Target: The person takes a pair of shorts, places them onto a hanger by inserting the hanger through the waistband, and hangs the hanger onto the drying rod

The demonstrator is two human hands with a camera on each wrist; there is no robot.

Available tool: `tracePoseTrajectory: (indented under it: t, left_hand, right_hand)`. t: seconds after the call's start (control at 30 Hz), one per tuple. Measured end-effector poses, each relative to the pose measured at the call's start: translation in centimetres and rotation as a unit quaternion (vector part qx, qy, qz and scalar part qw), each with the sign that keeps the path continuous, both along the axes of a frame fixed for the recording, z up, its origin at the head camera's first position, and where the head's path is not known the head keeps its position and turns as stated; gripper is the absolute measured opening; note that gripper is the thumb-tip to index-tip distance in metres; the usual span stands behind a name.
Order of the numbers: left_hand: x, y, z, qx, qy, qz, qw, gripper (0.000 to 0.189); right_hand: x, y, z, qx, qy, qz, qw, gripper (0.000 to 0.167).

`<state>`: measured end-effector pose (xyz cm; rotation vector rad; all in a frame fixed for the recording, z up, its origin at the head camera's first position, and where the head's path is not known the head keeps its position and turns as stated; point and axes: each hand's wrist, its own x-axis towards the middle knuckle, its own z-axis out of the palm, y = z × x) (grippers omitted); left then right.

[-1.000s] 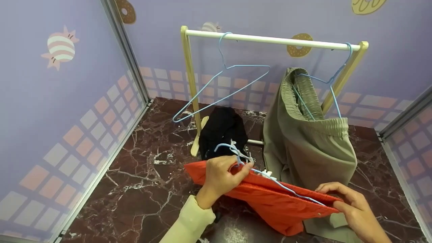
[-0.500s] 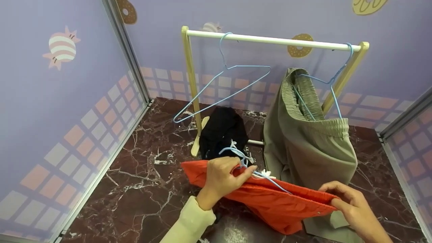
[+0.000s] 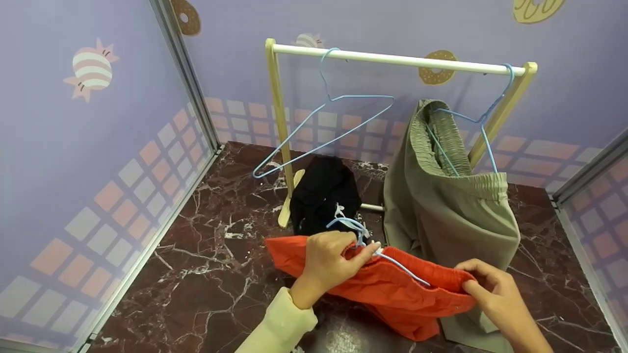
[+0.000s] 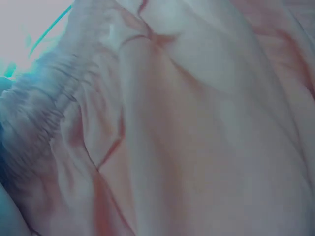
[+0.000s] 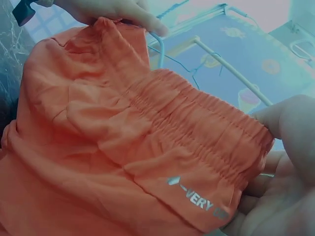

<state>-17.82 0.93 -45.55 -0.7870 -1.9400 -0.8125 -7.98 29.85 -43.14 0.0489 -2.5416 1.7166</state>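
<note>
Orange shorts (image 3: 387, 289) pinched at waistband by left hand (image 3: 328, 262) and right hand (image 3: 490, 289).

The head view looks forward and down from above the person's hands, taking in the rack (image 3: 392, 59) at the back, the marble floor (image 3: 206, 274) and the side walls. The left wrist view sits pressed close against the orange shorts (image 4: 197, 128), whose fabric fills the whole frame. The right wrist view looks upward from below the right hand (image 5: 290, 162), close to the shorts' waistband (image 5: 197, 128), with the rack's rail (image 5: 231, 69) behind. All three views share the orange shorts (image 3: 392, 289).
</note>
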Motion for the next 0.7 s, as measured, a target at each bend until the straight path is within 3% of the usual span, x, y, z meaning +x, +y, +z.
tracePoseTrajectory:
  t: [0.27,0.7]
  left_hand:
    - [0.1,0.2,-0.1,0.014,-0.02,-0.003,0.9997,0.054]
    - [0.3,0.5,-0.3,0.018,-0.044,-0.006,0.9988,0.054]
  right_hand:
    - [-0.3,-1.3,-0.4,0.001,0.023,0.008,0.9997,0.011]
    - [-0.7,-3.1,-0.4,0.022,0.035,-0.019,0.999,0.003]
